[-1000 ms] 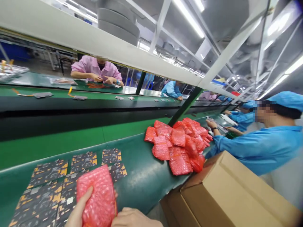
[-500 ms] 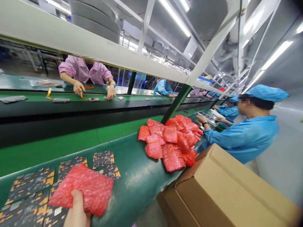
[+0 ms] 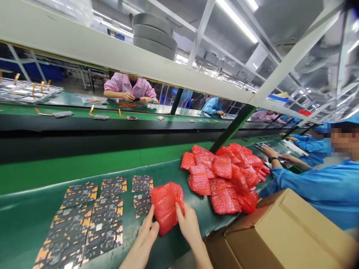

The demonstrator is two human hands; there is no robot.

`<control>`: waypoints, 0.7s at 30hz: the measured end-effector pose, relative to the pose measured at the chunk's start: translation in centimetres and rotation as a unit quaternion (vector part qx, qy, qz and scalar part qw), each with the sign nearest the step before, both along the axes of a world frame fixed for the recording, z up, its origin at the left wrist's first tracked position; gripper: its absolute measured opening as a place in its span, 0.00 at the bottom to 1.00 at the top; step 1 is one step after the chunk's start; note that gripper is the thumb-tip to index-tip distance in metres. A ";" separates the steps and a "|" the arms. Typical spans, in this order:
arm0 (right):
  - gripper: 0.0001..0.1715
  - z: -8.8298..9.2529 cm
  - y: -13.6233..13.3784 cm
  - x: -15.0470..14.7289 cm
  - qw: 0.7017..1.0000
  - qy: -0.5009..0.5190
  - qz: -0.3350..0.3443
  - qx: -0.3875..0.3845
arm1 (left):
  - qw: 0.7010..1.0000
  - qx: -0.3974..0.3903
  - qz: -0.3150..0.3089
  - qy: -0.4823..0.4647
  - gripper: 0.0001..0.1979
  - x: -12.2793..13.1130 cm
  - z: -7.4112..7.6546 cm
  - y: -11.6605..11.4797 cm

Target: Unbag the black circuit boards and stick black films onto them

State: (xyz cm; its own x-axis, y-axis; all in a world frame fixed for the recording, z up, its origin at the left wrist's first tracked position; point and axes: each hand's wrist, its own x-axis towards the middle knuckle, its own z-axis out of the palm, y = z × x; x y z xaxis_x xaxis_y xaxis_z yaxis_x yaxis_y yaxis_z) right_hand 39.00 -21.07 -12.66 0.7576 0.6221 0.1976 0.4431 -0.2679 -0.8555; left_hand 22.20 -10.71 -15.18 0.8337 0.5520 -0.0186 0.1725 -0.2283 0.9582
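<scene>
Between my two hands is a red bubble-wrap pouch, held just over the green bench top. My left hand grips its left edge, the fingers partly hidden behind it. My right hand pinches its right edge with the thumb in front. To the left, several dark circuit boards with orange patches lie flat in rows; the nearest small board is close beside the pouch. A heap of similar red bubble-wrap pouches lies to the right on the bench.
An open cardboard box stands at the bench's right edge. A green post and a white beam cross ahead. Behind runs a conveyor belt with small parts. Co-workers in pink and blue sit nearby.
The pouch has moved right, off the boards. My right hand now shows on it beside the left. The view has turned left, and the pink-sleeved person's hands have come together off the belt.
</scene>
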 end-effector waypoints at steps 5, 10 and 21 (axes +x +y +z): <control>0.21 3.7 0.8 2.8 1.000 0.008 0.025 0.007 | 0.991 -0.129 0.023 0.001 0.36 1.1 1.2 -0.7; 0.21 9.8 2.9 3.1 0.992 0.071 0.086 0.049 | 0.982 -0.182 0.046 -0.018 0.39 0.3 2.0 0.2; 0.17 19.0 5.9 3.0 0.949 0.228 0.039 0.212 | 0.985 -0.137 0.087 -0.060 0.40 -0.9 1.3 -0.1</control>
State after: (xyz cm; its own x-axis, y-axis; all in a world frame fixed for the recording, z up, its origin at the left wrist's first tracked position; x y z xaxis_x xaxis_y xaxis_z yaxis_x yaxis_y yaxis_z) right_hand 42.03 -15.20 6.33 0.7790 0.6181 0.1055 0.0050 0.1621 -0.9868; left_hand 21.29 -10.82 -13.89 0.7323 0.6745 -0.0937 0.0685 0.0640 0.9956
